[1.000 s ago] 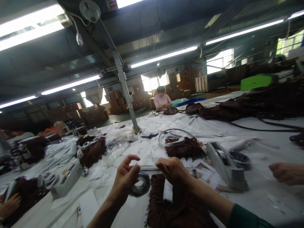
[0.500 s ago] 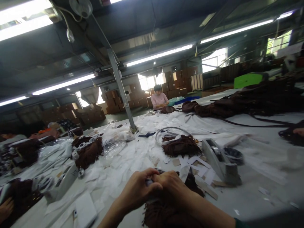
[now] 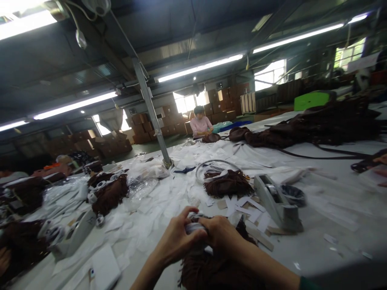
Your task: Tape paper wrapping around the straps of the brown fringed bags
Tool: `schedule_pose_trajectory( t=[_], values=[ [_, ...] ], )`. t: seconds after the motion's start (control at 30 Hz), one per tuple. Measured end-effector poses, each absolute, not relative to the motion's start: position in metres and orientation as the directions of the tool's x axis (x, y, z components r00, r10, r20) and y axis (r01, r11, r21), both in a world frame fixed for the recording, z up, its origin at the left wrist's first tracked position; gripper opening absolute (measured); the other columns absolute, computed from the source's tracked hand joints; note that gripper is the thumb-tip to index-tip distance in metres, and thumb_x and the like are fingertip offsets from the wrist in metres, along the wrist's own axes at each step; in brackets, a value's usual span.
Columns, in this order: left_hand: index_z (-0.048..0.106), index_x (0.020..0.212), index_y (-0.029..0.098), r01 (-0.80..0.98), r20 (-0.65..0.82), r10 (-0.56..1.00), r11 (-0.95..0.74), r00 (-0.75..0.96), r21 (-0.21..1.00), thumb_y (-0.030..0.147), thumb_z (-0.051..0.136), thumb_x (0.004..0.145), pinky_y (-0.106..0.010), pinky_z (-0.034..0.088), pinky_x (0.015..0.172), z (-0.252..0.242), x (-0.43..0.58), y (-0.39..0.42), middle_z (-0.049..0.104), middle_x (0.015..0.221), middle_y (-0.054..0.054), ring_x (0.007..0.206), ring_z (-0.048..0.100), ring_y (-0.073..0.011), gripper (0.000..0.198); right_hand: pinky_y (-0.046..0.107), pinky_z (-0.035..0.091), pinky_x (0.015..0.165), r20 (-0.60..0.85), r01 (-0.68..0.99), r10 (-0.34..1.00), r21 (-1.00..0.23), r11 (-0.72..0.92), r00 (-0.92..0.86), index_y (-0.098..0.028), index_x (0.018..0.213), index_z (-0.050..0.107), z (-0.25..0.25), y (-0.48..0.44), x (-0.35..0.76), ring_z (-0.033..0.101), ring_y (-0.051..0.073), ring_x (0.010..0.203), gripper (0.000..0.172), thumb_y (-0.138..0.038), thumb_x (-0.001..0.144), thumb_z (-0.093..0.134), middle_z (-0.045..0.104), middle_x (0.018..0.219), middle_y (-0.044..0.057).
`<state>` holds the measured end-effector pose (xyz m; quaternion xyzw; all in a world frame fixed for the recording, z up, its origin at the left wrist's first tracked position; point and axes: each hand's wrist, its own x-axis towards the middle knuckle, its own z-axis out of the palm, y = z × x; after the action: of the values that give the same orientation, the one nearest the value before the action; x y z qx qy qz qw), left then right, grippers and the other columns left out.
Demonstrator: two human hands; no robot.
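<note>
Before me, a left hand (image 3: 175, 233) clamps a pale wrapped piece (image 3: 193, 228) by a brown fringed item (image 3: 208, 272) on the cluttered white table (image 3: 290, 255); the right hand (image 3: 223, 234) curls alongside, its grip hidden from me

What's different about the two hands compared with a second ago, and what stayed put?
The left hand has moved in against the right hand, over the brown fringed piece; the pale strip stretched between them no longer shows. The left hand now curls around a pale bunched piece; the right fingertips are hidden. The tape dispenser and fringed bundle stayed put.
</note>
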<state>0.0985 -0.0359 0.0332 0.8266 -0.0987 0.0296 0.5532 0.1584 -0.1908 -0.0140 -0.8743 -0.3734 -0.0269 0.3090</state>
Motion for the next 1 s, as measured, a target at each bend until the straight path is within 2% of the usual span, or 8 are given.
schedule_pose_trajectory(
  t=[0.1, 0.37, 0.5, 0.6, 0.67, 0.77, 0.9, 1.0],
  values=[
    [0.063, 0.106, 0.016, -0.192, 0.110, -0.206, -0.436, 0.972, 0.879, 0.031, 0.073, 0.071, -0.021, 0.041, 0.057, 0.032, 0.096, -0.036, 0.063, 0.073, -0.002, 0.062, 0.053, -0.0133, 0.039, 0.025, 0.041, 0.061, 0.261, 0.689, 0.680, -0.536, -0.487, 0.685, -0.017, 0.080, 0.068, -0.012, -0.190, 0.156, 0.065, 0.023, 0.072, 0.012, -0.025, 0.072, 0.064, 0.071, 0.077, 0.007],
    [0.060, 0.104, 0.014, -0.124, 0.123, 0.038, 0.032, 0.992, 0.992, 0.046, 0.078, 0.065, -0.020, 0.039, 0.051, 0.010, 0.099, -0.038, 0.064, 0.068, -0.003, 0.055, 0.053, -0.0123, 0.053, 0.020, 0.040, 0.056, 0.194, 0.437, 0.802, -0.895, -0.091, 0.565, -0.014, 0.087, 0.066, -0.005, -0.201, 0.167, 0.057, 0.014, 0.065, 0.031, -0.042, 0.075, 0.067, 0.063, 0.072, -0.001],
    [0.056, 0.117, 0.016, -0.028, 0.038, -0.111, 0.086, 0.993, 0.996, 0.062, 0.069, 0.068, -0.021, 0.042, 0.051, 0.017, 0.105, -0.030, 0.066, 0.075, -0.005, 0.053, 0.054, -0.0122, 0.068, 0.022, 0.041, 0.058, 0.247, 0.577, 0.717, -0.775, -0.258, 0.652, -0.016, 0.084, 0.066, -0.011, -0.204, 0.167, 0.060, 0.017, 0.066, 0.027, -0.041, 0.075, 0.068, 0.066, 0.072, 0.002],
    [0.063, 0.112, 0.015, -0.002, -0.031, -0.237, -0.136, 0.971, 0.991, 0.064, 0.061, 0.074, -0.022, 0.043, 0.051, 0.028, 0.106, -0.028, 0.067, 0.083, -0.008, 0.057, 0.057, -0.0141, 0.062, 0.026, 0.042, 0.060, 0.248, 0.705, 0.711, -0.537, -0.464, 0.657, -0.018, 0.089, 0.068, -0.017, -0.199, 0.163, 0.064, 0.022, 0.069, 0.015, -0.025, 0.077, 0.063, 0.070, 0.074, 0.006],
    [0.067, 0.103, 0.014, -0.018, -0.038, -0.211, -0.259, 0.977, 0.966, 0.056, 0.068, 0.073, -0.019, 0.038, 0.046, 0.030, 0.106, -0.031, 0.065, 0.072, -0.005, 0.052, 0.053, -0.0116, 0.052, 0.027, 0.042, 0.062, 0.257, 0.746, 0.734, -0.466, -0.475, 0.628, -0.018, 0.088, 0.068, -0.017, -0.196, 0.161, 0.065, 0.023, 0.069, 0.012, -0.020, 0.079, 0.059, 0.071, 0.076, 0.006],
    [0.063, 0.100, 0.013, -0.018, 0.000, -0.130, -0.137, 0.991, 0.990, 0.051, 0.073, 0.070, -0.016, 0.029, 0.042, 0.022, 0.105, -0.036, 0.058, 0.057, 0.001, 0.043, 0.044, -0.0074, 0.049, 0.025, 0.042, 0.062, 0.288, 0.727, 0.734, -0.569, -0.386, 0.615, -0.019, 0.087, 0.067, -0.012, -0.194, 0.161, 0.065, 0.021, 0.071, 0.017, -0.032, 0.077, 0.068, 0.071, 0.080, 0.004],
    [0.053, 0.097, 0.017, -0.064, 0.069, -0.014, 0.225, 0.998, 0.972, 0.055, 0.073, 0.069, -0.018, 0.035, 0.046, 0.004, 0.108, -0.039, 0.061, 0.062, 0.000, 0.047, 0.049, -0.0091, 0.052, 0.021, 0.040, 0.057, 0.266, 0.643, 0.736, -0.710, -0.287, 0.622, -0.017, 0.083, 0.064, -0.009, -0.201, 0.167, 0.061, 0.017, 0.065, 0.033, -0.047, 0.072, 0.072, 0.066, 0.071, 0.000],
    [0.052, 0.102, 0.016, -0.043, 0.051, -0.039, 0.186, 0.998, 0.982, 0.057, 0.068, 0.073, -0.019, 0.037, 0.049, -0.001, 0.111, -0.037, 0.061, 0.064, 0.000, 0.049, 0.050, -0.0100, 0.052, 0.022, 0.039, 0.055, 0.278, 0.649, 0.691, -0.673, -0.356, 0.667, -0.017, 0.083, 0.064, -0.015, -0.207, 0.169, 0.061, 0.016, 0.062, 0.029, -0.046, 0.078, 0.067, 0.066, 0.068, 0.000]
  ],
)
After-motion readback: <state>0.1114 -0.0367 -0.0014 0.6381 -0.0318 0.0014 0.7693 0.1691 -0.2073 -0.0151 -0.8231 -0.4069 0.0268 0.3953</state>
